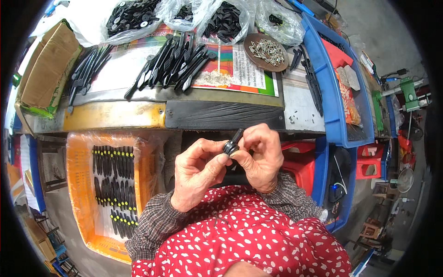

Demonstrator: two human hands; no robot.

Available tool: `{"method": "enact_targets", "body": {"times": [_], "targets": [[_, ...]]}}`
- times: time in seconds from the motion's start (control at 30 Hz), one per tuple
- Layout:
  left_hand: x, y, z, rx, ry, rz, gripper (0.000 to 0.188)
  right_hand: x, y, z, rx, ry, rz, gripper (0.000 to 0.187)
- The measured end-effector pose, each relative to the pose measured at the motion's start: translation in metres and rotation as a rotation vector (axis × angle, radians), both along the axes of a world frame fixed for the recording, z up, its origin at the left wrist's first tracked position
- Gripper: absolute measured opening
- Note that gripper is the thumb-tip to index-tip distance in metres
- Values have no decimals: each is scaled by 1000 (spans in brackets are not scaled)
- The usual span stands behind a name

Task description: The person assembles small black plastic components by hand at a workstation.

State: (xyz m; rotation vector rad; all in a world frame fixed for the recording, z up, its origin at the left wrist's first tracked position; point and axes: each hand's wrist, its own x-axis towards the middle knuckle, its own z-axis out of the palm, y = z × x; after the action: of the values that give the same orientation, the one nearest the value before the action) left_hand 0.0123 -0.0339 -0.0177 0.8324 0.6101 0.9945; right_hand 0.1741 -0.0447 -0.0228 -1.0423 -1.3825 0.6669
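Note:
In front of my chest, a small black plastic part (230,147) with a rounded end and a narrow shaft is pinched between both hands. My left hand (196,171) grips its rounded end with thumb and forefinger. From the other side, the thumb and curled fingers of my right hand (262,159) close on the same part. Fingers cover some of it, so its full shape is hidden. On the bench beyond lies a heap of long black handle-like parts (171,62). A round brown dish (252,42) holds many small metal screws.
Plastic bags (159,21) of black pieces line the back of the bench. At left stand a cardboard box (48,69) and more black parts (87,69). An orange crate (76,184) below holds rows of black parts with yellow-green dots. A blue bin (336,122) sits at right.

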Motion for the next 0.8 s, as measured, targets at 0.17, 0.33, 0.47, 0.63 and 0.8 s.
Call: {"method": "enact_targets", "body": {"times": [0.17, 0.33, 0.47, 0.63, 0.8], "targets": [[0, -2, 0, -23, -17, 18, 15, -5, 1, 9, 228, -374, -87, 27], [0, -3, 2, 9, 7, 46, 17, -6, -1, 12, 249, -436, -90, 29], [0, -3, 4, -3, 12, 64, 18, -4, -1, 15, 199, -443, -58, 33], [0, -3, 4, 5, 28, 61, 20, -4, -2, 17, 144, -428, -54, 34], [3, -4, 3, 19, 73, 99, 22, -3, 1, 12, 153, -476, -63, 32]]}}
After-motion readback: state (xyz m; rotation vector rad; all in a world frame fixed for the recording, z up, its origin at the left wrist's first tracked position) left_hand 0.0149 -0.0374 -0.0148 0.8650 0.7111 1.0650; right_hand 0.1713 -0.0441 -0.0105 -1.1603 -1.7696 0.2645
